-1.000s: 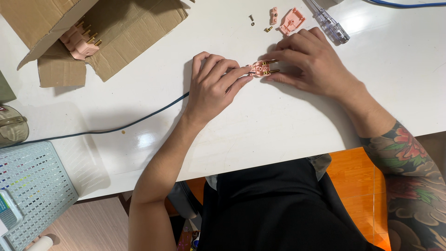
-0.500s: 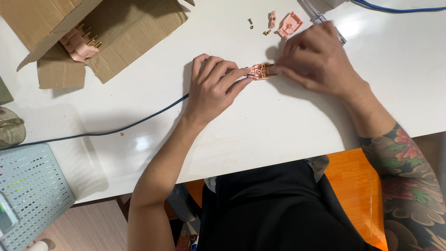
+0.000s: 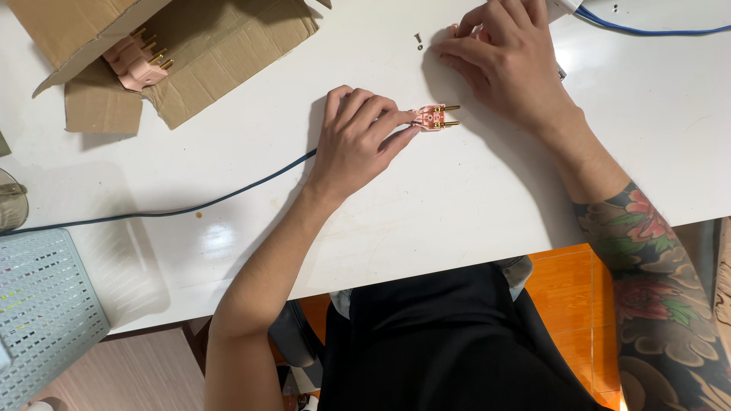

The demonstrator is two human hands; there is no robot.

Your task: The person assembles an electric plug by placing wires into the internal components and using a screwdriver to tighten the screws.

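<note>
Pink plug half (brass pins out) pinned flat under left hand fingertips; right hand, fingers curled, picks among small parts, grasp hidden.

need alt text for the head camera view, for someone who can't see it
Seen from above, a person's left hand pins a pink plug half with brass pins to a white table, a dark cable trailing left. The right hand reaches toward small parts by a loose screw; a cardboard box holds more pink plugs.
</note>
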